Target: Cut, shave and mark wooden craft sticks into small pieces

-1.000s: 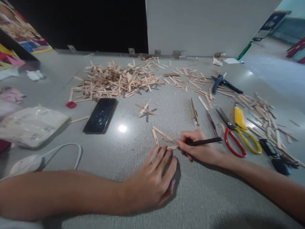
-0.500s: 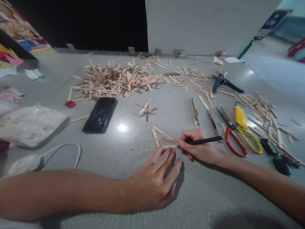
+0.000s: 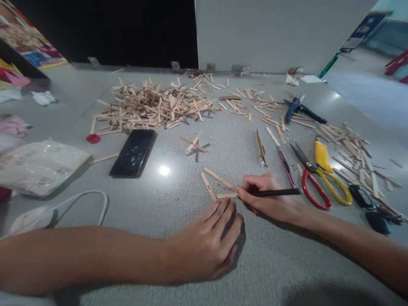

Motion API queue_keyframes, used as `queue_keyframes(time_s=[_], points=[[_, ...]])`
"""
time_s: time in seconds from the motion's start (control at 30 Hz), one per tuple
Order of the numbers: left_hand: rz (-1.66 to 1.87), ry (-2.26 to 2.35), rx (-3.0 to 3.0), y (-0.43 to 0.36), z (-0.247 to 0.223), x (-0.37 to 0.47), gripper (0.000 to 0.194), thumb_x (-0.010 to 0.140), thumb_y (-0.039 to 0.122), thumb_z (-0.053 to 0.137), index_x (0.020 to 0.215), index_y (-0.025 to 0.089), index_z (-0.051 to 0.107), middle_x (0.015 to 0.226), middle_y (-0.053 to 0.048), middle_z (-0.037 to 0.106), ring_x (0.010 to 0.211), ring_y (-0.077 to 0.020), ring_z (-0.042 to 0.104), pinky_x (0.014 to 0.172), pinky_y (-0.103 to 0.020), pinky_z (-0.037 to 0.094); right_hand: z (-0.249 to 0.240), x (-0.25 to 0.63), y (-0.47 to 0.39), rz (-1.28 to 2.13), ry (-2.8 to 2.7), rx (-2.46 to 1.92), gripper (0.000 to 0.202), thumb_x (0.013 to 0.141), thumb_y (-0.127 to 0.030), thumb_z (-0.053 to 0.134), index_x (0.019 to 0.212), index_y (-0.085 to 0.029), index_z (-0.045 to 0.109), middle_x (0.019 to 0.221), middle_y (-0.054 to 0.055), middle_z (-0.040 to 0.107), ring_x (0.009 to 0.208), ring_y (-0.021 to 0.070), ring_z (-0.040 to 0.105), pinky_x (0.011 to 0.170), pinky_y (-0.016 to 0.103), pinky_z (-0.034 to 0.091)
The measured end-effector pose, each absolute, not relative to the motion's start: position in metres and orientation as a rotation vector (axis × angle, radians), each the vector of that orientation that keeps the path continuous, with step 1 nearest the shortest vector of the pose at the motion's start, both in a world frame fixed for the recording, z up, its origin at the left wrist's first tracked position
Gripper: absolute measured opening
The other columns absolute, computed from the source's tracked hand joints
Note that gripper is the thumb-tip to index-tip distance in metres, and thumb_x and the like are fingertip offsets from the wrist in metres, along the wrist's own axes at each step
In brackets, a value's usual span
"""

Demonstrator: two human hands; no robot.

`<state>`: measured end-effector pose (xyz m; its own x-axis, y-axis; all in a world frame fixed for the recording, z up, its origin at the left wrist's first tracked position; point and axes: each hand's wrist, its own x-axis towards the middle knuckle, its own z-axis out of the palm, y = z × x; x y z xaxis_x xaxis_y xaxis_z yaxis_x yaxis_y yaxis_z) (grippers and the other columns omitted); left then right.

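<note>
Pinched in my right hand (image 3: pixel 266 197) is a slim black pen (image 3: pixel 283 192), its tip end down at the right end of a short wooden craft stick (image 3: pixel 226 196). My left hand (image 3: pixel 210 242) lies on the table with fingers stretched out, the fingertips at that stick's lower edge. Two more craft sticks lie beside it: a slanting left stick (image 3: pixel 208 186) and an upper stick (image 3: pixel 218 177). The three make a loose triangle with gaps at the corners. Just beyond sits a small crossed-stick piece (image 3: pixel 194 144).
A large heap of craft sticks (image 3: pixel 159 104) spreads across the back. Left are a phone (image 3: pixel 134 153), a plastic bag (image 3: pixel 44 165) and a white cable (image 3: pixel 105 204). Right lie a craft knife (image 3: pixel 261 148), a purple pen (image 3: pixel 287 168), scissors (image 3: pixel 315 176) and a dark blue tool (image 3: pixel 302 112).
The left stick's top has tipped leftward, away from the upper stick. My left fingers have drawn back slightly, showing more of the bottom stick. The pen has tilted lower at its back end.
</note>
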<state>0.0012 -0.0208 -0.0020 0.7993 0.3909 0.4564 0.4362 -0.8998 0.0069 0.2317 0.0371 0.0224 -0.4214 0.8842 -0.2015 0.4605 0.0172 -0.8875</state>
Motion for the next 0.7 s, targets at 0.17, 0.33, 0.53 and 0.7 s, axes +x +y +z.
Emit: queue_keyframes(time_s=[0.17,0.33,0.53,0.7], points=[[-0.656,-0.660,-2.906,-0.0205,-0.0019,0.0016,0.044,0.107,0.030,0.047,0.131,-0.002,0.065,0.127,-0.029,0.077,0.124,-0.0381,0.075,0.115,-0.048,0.053,0.0222,0.2315,0.0376,1.429,-1.853,-1.348,0.042,0.098,-0.047,0.068,0.067,-0.023,0.056,0.049,-0.003,0.058,0.043,0.0101,0.052,0.043,0.022,0.038],[-0.653,-0.665,-2.883,-0.0220,-0.0036,0.0021,0.043,0.107,0.030,0.047,0.130,-0.002,0.064,0.128,-0.029,0.077,0.124,-0.0379,0.075,0.115,-0.047,0.052,0.0200,0.2253,0.0406,1.497,-1.737,-1.349,0.048,0.093,-0.056,0.073,0.064,-0.023,0.054,0.047,-0.006,0.054,0.037,0.0086,0.049,0.039,0.021,0.036],[-0.662,-0.665,-2.871,-0.0219,-0.0035,0.0020,0.042,0.107,0.029,0.047,0.130,-0.001,0.064,0.126,-0.031,0.077,0.124,-0.0376,0.075,0.109,-0.046,0.056,0.0195,0.2247,0.0412,1.497,-1.737,-1.321,0.049,0.093,-0.056,0.073,0.063,-0.023,0.053,0.046,-0.006,0.052,0.037,0.0081,0.047,0.038,0.020,0.034],[-0.655,-0.658,-2.867,-0.0220,-0.0031,0.0017,0.043,0.106,0.030,0.049,0.129,-0.003,0.065,0.127,-0.032,0.077,0.124,-0.0385,0.075,0.112,-0.047,0.054,0.0178,0.2256,0.0408,1.483,-1.751,-1.322,0.049,0.094,-0.057,0.073,0.063,-0.023,0.054,0.046,-0.006,0.052,0.037,0.0081,0.047,0.038,0.020,0.033]])
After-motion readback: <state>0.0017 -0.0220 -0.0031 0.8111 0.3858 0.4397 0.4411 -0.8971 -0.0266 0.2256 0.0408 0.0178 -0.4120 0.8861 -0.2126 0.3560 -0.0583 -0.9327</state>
